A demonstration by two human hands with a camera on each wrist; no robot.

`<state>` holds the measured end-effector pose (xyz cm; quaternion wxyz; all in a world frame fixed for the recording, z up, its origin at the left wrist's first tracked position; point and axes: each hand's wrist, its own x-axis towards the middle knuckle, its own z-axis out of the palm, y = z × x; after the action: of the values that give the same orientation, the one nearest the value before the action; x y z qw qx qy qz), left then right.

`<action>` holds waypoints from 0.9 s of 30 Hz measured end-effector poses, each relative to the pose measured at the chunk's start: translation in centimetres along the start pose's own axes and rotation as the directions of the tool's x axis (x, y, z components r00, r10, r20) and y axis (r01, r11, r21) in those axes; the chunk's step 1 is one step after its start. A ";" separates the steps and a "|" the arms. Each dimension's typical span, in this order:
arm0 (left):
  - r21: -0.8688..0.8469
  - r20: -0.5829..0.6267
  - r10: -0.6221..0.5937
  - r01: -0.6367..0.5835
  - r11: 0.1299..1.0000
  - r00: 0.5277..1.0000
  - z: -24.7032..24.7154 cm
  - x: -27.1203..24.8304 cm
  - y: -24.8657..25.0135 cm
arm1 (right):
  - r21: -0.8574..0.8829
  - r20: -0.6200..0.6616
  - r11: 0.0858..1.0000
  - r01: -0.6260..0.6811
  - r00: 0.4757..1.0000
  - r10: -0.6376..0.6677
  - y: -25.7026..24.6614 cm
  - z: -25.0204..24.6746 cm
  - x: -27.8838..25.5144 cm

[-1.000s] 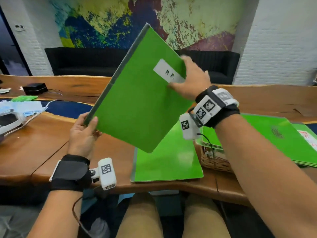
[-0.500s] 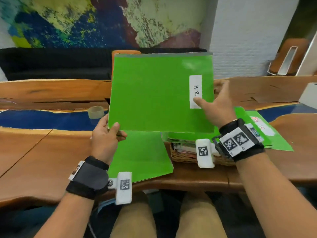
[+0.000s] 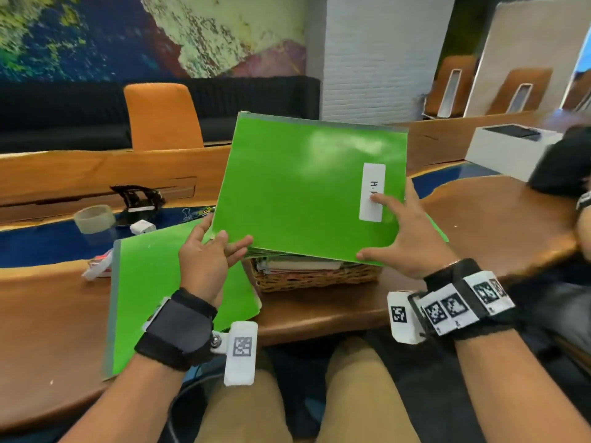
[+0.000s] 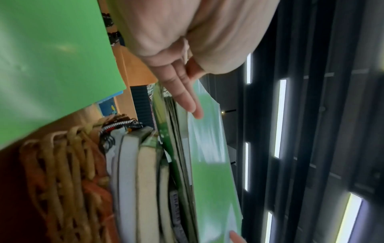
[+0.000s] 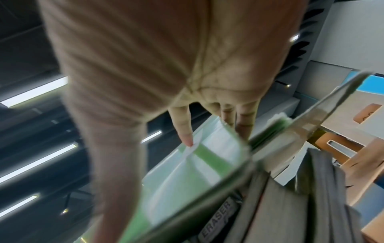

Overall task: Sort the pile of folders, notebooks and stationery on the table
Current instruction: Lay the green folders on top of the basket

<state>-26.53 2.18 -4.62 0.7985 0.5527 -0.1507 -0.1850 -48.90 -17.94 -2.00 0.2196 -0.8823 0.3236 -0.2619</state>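
A green folder (image 3: 297,187) with a white "H.R." label (image 3: 372,193) lies tilted on the pile of notebooks (image 3: 300,263) in a wicker basket (image 3: 319,278). My left hand (image 3: 220,241) touches its near left corner with straight fingers (image 4: 192,105). My right hand (image 3: 393,228) lies spread on the folder's right end, index fingertip (image 5: 188,141) on the label, thumb at the near edge. In the wrist views the folder (image 4: 209,180) (image 5: 187,180) tops the stack. A second green folder (image 3: 160,282) lies flat on the table left of the basket.
Behind the flat folder sit a tape roll (image 3: 94,219), a black dispenser (image 3: 140,196), a small white item (image 3: 142,227) and binder clips (image 3: 192,212). An orange chair (image 3: 163,116) stands beyond the table. A white box (image 3: 511,145) and another person (image 3: 569,164) are at the right.
The H.R. folder has come down from upright in the air onto the basket's pile. Both hands have gone from gripping its edges to lying on it. My view has turned right.
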 end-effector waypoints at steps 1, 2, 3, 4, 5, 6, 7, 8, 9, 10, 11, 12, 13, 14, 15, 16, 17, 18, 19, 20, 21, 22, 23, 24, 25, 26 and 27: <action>-0.022 -0.014 0.000 0.000 1.000 1.000 0.1 0.1 -0.1 | -0.002 0.049 1.000 -0.010 0.999 0.010 0.1 -0.1 -0.3; -0.051 -0.026 -0.003 0.002 0.999 1.000 0.2 0.2 -0.2 | -0.020 0.099 1.000 -0.017 0.995 0.019 0.0 -0.2 -0.6; -0.079 -0.039 -0.008 0.005 0.997 0.999 0.2 0.4 -0.2 | -0.049 0.130 0.999 -0.013 0.991 0.020 -0.1 -0.3 -0.8; -0.109 -0.046 -0.014 0.008 0.994 0.999 0.2 0.5 -0.2 | -0.070 0.137 0.998 -0.004 0.990 0.014 -0.1 -0.3 -0.9; -0.131 -0.050 -0.023 0.016 0.991 0.998 0.1 0.7 -0.3 | -0.070 0.128 0.998 0.004 0.992 0.005 0.0 -0.3 -0.9; -0.143 -0.050 -0.037 0.029 0.989 0.998 0.0 0.8 -0.2 | -0.052 0.109 0.999 0.012 0.994 -0.006 0.1 -0.2 -0.8; -0.134 -0.048 -0.051 0.044 0.990 0.998 -0.1 0.9 -0.2 | -0.023 0.084 1.000 0.014 0.996 -0.012 0.2 -0.1 -0.7; -0.105 -0.041 -0.056 0.052 0.993 0.998 -0.3 1.0 -0.2 | 0.004 0.051 1.000 0.012 0.999 -0.012 0.3 -0.1 -0.6; -0.048 -0.032 -0.048 0.047 0.998 0.998 -0.5 1.1 -0.2 | 0.028 0.016 1.000 0.005 1.000 -0.005 0.5 -0.1 -0.4; 0.044 -0.027 -0.024 0.025 0.999 0.999 -0.7 1.2 -0.3 | 0.050 -0.012 0.999 -0.003 1.000 0.003 0.7 -0.1 -0.3; 0.157 -0.020 0.014 -0.011 0.988 1.000 -0.8 1.3 -0.6 | 0.063 -0.019 0.998 -0.020 1.000 0.021 0.9 -0.1 -0.2; 0.257 -0.009 0.058 -0.054 0.965 0.998 -0.9 1.4 -0.8 | 0.067 -0.009 0.997 -0.035 0.999 0.036 1.2 -0.1 -0.2; 0.332 0.001 0.100 -0.095 0.938 0.995 -1.0 1.4 -1.0 | 0.066 0.013 0.997 -0.050 0.999 0.049 1.5 0.0 -0.1; 0.386 0.010 0.134 -0.127 0.914 0.991 -1.1 1.4 -1.2 | 0.060 0.034 0.996 -0.058 0.998 0.056 1.7 0.0 -0.1; 0.432 0.018 0.164 -0.155 0.889 0.986 -1.2 1.4 -1.4 | 0.053 0.049 0.997 -0.063 0.997 0.061 1.8 0.1 -0.1; 0.468 0.023 0.186 -0.175 0.866 0.982 -1.3 1.5 -1.5 | 0.048 0.056 0.997 -0.061 0.997 0.058 1.9 0.2 -0.1; 0.494 0.023 0.199 -0.184 0.850 0.980 -1.4 1.5 -1.6 | 0.045 0.057 0.997 -0.058 0.997 0.056 1.8 0.2 -0.1; 0.511 0.021 0.207 -0.189 0.839 0.978 -1.4 1.5 -1.6 | 0.040 0.054 0.998 -0.052 0.997 0.050 1.8 0.3 -0.1; 0.526 0.023 0.219 -0.198 0.827 0.975 -1.5 1.5 -1.6 | 0.033 0.051 0.998 -0.048 0.998 0.047 1.7 0.4 -0.1; 0.544 0.027 0.233 -0.210 0.813 0.972 -1.5 1.4 -1.5 | 0.022 0.047 0.999 -0.048 0.998 0.047 1.8 0.5 0.0; 0.569 0.037 0.245 -0.222 0.792 0.969 -1.5 1.2 -1.3 | 0.006 0.043 0.999 -0.052 0.998 0.052 1.9 0.7 0.1; 0.607 0.058 0.245 -0.229 0.761 0.968 -1.4 0.9 -1.1 | -0.012 0.035 0.998 -0.058 0.998 0.059 2.1 0.8 0.1; 0.653 0.081 0.229 -0.226 0.723 0.970 -1.3 0.6 -0.9 | -0.031 0.029 0.997 -0.064 0.997 0.065 2.3 0.9 0.1; 0.692 0.107 0.200 -0.218 0.688 0.974 -1.3 0.4 -0.8 | -0.048 0.021 0.996 -0.072 0.997 0.073 2.4 0.9 0.1; 0.718 0.136 0.167 -0.214 0.662 0.976 -1.2 0.1 -0.8 | -0.062 0.012 0.995 -0.081 0.997 0.082 2.5 0.8 0.0; 0.732 0.162 0.143 -0.216 0.646 0.976 -1.2 0.0 -0.9 | -0.072 0.006 0.993 -0.092 0.996 0.093 2.5 0.6 0.0; 0.742 0.178 0.131 -0.221 0.633 0.975 -1.3 -0.1 -1.0 | -0.074 0.002 0.992 -0.105 0.994 0.106 2.4 0.4 -0.1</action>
<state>-26.16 2.95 -6.03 0.4995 0.8070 -0.3100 -0.0559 -49.80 -19.45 -3.68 0.2016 -0.8723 0.3785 -0.2351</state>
